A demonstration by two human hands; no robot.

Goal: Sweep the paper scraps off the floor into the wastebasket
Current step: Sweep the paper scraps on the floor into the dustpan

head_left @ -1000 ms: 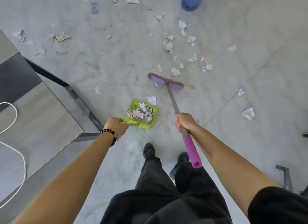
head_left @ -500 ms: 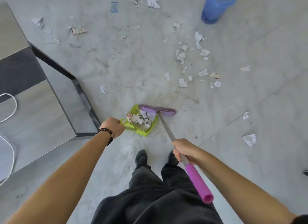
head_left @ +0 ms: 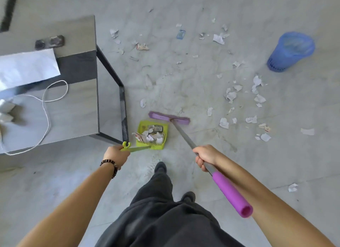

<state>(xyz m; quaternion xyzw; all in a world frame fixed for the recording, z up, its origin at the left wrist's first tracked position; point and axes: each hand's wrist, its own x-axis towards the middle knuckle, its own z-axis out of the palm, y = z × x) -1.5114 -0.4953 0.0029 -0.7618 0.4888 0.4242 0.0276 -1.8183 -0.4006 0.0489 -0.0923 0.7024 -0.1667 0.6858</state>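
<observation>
My left hand grips the handle of a lime-green dustpan, which holds several white paper scraps and sits low over the floor in front of my feet. My right hand grips the grey shaft of a purple broom; its head lies just beyond the dustpan's far edge. Many torn paper scraps are scattered over the grey floor, mostly to the right and farther away. The blue wastebasket stands upright at the far right, apart from both tools.
A grey table with black legs stands at the left, close to the dustpan, carrying a white cable, a sheet of paper and a dark object. My dark-trousered legs and shoes are below the dustpan. One scrap lies near right.
The broom head was drawn in from the scraps to the dustpan's far edge. The view has pulled back and turned, so the wastebasket now shows whole at the right and more table appears.
</observation>
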